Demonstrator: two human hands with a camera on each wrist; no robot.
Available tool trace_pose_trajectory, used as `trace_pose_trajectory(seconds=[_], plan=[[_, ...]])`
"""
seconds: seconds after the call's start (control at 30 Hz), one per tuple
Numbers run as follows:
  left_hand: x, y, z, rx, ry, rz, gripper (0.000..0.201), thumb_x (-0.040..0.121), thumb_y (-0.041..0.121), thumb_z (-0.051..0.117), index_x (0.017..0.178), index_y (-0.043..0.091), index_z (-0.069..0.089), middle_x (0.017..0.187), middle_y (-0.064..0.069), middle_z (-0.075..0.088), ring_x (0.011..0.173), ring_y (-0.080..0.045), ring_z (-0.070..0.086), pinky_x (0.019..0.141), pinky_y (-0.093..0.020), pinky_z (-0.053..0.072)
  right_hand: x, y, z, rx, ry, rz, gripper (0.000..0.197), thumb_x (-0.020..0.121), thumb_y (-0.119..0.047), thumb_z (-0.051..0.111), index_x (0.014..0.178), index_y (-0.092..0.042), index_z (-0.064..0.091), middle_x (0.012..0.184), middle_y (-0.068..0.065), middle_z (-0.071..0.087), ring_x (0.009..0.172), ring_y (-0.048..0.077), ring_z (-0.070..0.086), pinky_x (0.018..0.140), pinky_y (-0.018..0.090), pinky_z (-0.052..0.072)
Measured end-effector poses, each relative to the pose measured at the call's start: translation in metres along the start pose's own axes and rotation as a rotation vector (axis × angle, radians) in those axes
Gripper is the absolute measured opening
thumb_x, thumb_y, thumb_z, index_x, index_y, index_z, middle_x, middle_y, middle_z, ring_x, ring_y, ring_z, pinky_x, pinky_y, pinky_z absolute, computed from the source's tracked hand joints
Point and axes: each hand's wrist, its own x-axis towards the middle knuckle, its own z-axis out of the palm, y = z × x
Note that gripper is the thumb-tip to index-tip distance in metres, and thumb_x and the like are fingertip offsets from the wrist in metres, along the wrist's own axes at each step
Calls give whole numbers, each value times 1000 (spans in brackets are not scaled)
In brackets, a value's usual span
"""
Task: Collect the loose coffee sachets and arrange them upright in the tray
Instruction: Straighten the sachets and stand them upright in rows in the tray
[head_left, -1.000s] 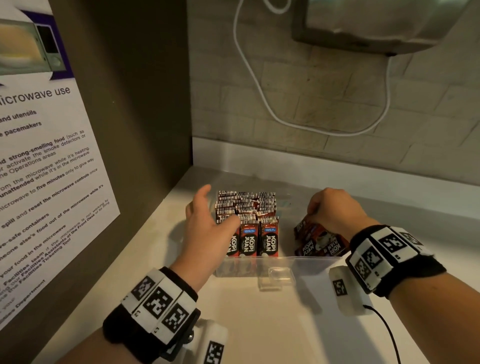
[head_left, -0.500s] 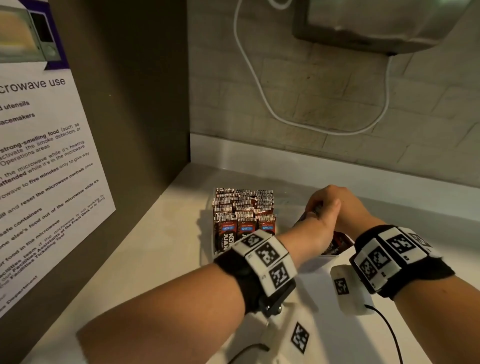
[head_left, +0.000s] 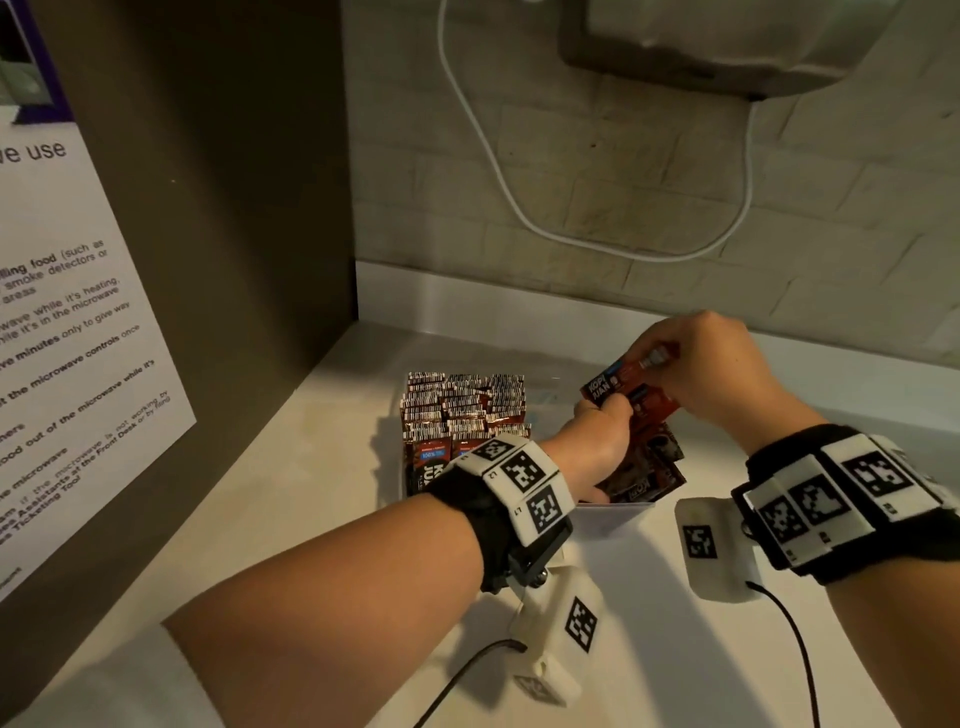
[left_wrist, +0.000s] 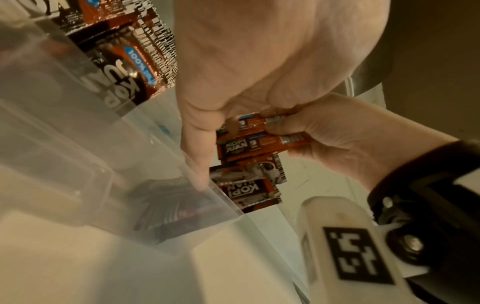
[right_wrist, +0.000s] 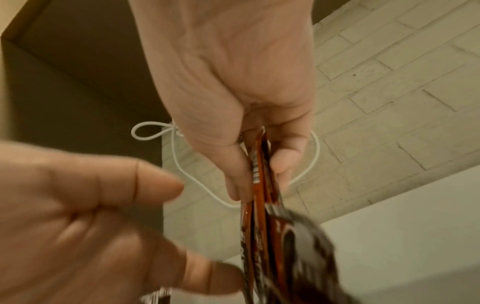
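A clear plastic tray (head_left: 608, 514) (left_wrist: 130, 144) sits on the white counter. Its left half is packed with rows of upright brown-orange sachets (head_left: 462, 405) (left_wrist: 122, 67). In its right half a few loose sachets (head_left: 649, 467) (left_wrist: 249, 191) lie flat. Above that pile my right hand (head_left: 691, 364) (right_wrist: 233, 82) pinches a small bunch of sachets (head_left: 618, 382) (left_wrist: 249, 144) (right_wrist: 259, 185) by one end. My left hand (head_left: 608, 410) (right_wrist: 103, 216) has crossed over in front of the tray. Its thumb touches the bunch from the left while its fingers stay loose and spread.
A dark cabinet side (head_left: 234, 208) carrying a microwave notice (head_left: 78, 338) walls off the left. Behind the tray are a white upstand and a brick wall with a hanging white cable (head_left: 519, 208). A metal appliance (head_left: 727, 47) is mounted overhead. Bare counter (head_left: 322, 493) lies left of the tray.
My left hand left the upright rows and crossed to the right side of the tray. My right hand lifted a bunch of sachets out of the loose pile.
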Motion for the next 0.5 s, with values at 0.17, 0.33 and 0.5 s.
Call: trace_pose_trajectory(seconds=[0.17, 0.33, 0.5], plan=[[4, -6, -2, 214, -60, -8, 54, 89, 2, 46, 140, 8, 31, 127, -15, 52, 114, -30, 55, 78, -35, 51, -3, 2, 4, -2, -100, 23, 21, 76, -7, 72, 82, -27, 72, 84, -3, 64, 79, 16, 55, 58, 23, 38], [3, -9, -7, 539, -13, 76, 67, 81, 11, 66, 138, 7, 32, 125, -11, 53, 117, -27, 51, 101, -36, 45, -6, -2, 8, 8, -104, 12, 20, 78, -6, 71, 89, -21, 75, 87, -2, 65, 81, 13, 54, 65, 23, 40], [3, -11, -6, 637, 3, 146, 66, 80, 22, 73, 135, 9, 38, 115, -4, 54, 115, -23, 53, 97, -29, 45, -5, -2, 8, -5, -61, 14, 20, 78, -3, 70, 89, -20, 75, 83, 0, 64, 75, 15, 54, 53, 18, 35]])
